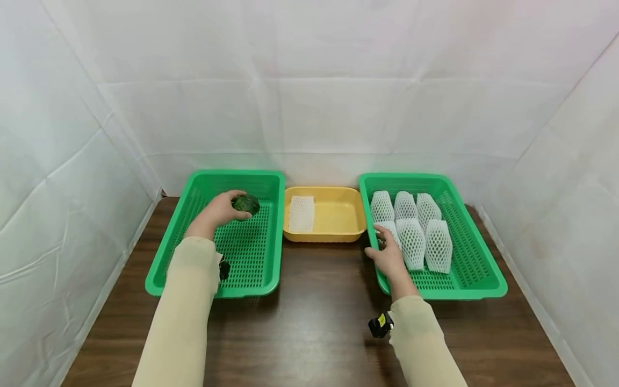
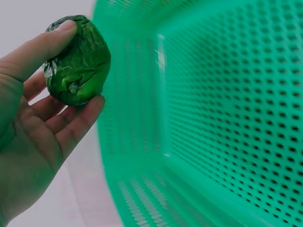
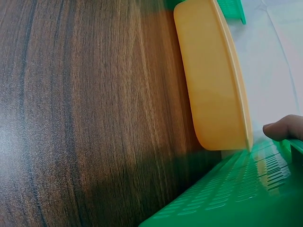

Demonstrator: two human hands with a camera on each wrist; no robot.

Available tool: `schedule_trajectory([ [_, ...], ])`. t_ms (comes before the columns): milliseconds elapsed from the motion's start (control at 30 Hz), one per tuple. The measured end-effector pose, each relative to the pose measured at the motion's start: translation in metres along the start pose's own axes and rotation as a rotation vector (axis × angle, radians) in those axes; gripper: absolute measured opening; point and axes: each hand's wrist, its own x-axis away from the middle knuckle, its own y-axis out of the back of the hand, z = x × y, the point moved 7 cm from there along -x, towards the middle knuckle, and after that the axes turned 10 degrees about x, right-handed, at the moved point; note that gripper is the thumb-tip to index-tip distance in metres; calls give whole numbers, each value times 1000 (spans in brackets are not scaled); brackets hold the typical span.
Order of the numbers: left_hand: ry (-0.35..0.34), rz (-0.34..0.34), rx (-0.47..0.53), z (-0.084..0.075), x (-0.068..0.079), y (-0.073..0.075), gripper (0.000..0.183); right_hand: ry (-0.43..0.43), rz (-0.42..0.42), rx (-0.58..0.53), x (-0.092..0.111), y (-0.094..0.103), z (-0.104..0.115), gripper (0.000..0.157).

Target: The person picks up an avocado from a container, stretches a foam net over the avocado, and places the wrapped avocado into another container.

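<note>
My left hand (image 1: 223,209) pinches a dark green, glossy, wrinkled avocado (image 2: 80,61) between thumb and fingers, above the left green basket (image 1: 278,236). In the left wrist view its small stem nub shows beside the fingertips. My right hand (image 1: 388,258) is spread at the left rim of the right green basket (image 1: 479,293), thumb over the rim and fingers over the nearest white foam net sleeve (image 1: 389,228), which the hand partly covers. Only the thumb (image 3: 284,127) shows in the right wrist view, at the basket's edge.
Several foam-netted pieces (image 1: 410,242) lie in two rows inside the right basket. Between the baskets stands a yellow tray (image 1: 340,215) with one flat foam net sleeve (image 1: 302,214) at its left end. All rest on a dark wooden table (image 1: 309,322) with white sheeting (image 1: 319,107) around.
</note>
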Motion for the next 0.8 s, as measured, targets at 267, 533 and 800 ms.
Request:
schedule_trajectory([
  [267, -72, -65, 93, -23, 27, -13, 70, -7, 1, 8, 3, -4, -2, 63],
  [533, -174, -103, 140, -51, 41, -33, 64, -7, 9, 7, 4, -2, -3, 63],
  [800, -258, -130, 197, -78, 40, -53, 63, 9, -6, -8, 1, 0, 2, 63],
])
